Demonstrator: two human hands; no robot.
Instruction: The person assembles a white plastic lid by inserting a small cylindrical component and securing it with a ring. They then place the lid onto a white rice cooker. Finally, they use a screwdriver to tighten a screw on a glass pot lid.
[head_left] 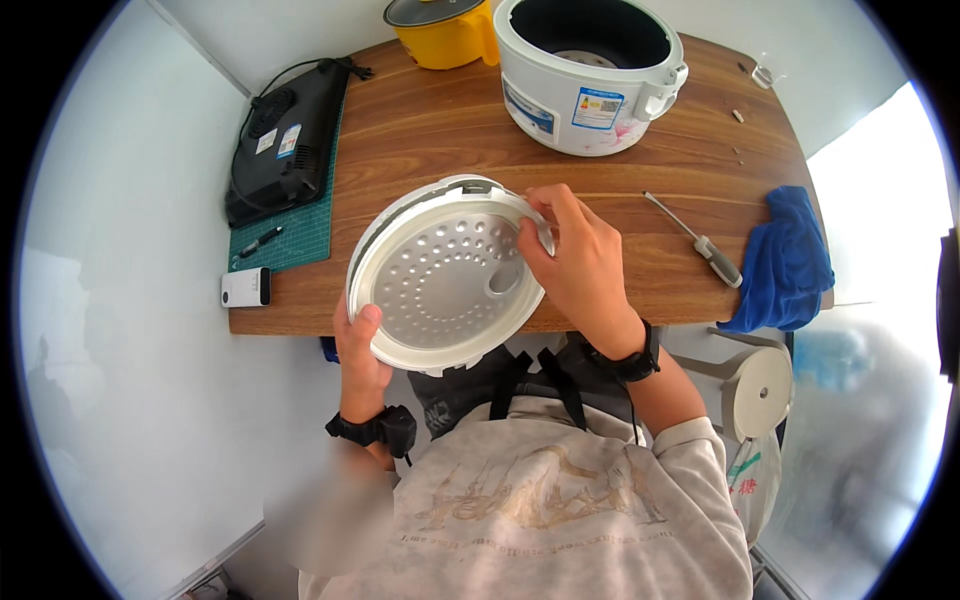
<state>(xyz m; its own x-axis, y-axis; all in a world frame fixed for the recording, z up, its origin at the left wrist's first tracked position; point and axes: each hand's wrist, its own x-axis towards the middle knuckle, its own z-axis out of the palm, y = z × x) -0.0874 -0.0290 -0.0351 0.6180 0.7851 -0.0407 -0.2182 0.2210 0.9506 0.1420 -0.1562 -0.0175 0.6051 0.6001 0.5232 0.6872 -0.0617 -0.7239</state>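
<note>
A round white rice cooker lid (440, 285) is held up over the table's near edge, its dimpled metal inner side turned toward me. Beside its hole, the inner plate looks smooth. My left hand (358, 345) grips the lid's lower left rim, the thumb on the inner face and the fingers hidden behind. With thumb and fingers, my right hand (575, 250) pinches the upper right rim. A gap shows between the outer shell and the inner ring along the upper left. The white rice cooker body (560, 110) stands open at the back of the table, its dark inside showing.
A screwdriver (715, 258) lies on the wooden table (420, 135) at right, near a blue cloth (785, 260). At left are a black appliance (285, 140), a green cutting mat (310, 235), a pen (262, 242) and a white power bank (245, 288). A yellow pot (445, 40) stands behind.
</note>
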